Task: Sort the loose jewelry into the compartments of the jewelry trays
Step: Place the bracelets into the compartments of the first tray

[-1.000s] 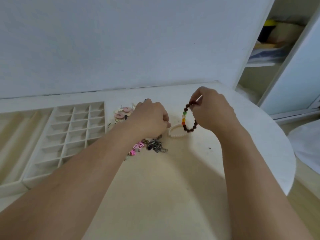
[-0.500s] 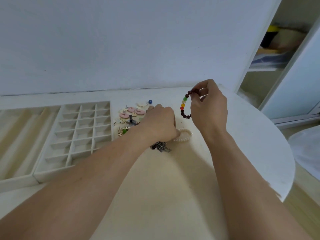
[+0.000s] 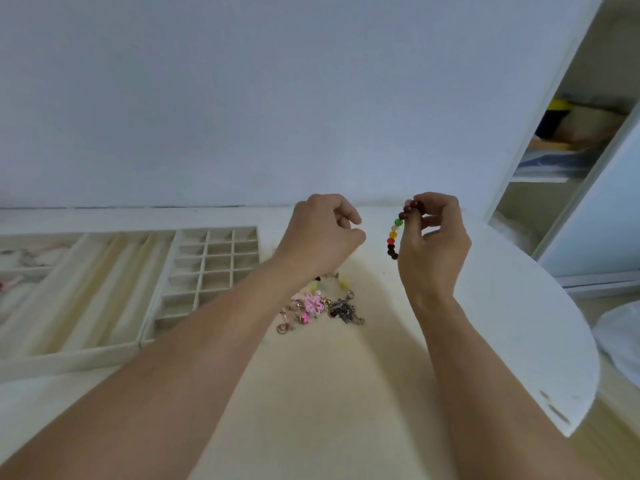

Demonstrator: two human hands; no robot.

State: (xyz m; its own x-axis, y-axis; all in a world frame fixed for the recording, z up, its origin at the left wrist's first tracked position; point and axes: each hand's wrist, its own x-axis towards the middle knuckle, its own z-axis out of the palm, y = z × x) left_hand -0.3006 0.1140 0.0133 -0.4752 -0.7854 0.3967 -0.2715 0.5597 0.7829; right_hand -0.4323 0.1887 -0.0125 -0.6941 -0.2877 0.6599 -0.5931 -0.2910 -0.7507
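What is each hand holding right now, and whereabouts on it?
The right hand pinches the beaded bracelet at its top dark-red beads; the rest dangles. The left hand is curled, apparently holding nothing.

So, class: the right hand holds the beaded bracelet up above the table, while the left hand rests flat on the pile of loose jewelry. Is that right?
Not quite. The right hand does hold the beaded bracelet above the table, but the left hand is not flat on the pile of loose jewelry: the head view shows it raised above the pile, fingers curled.
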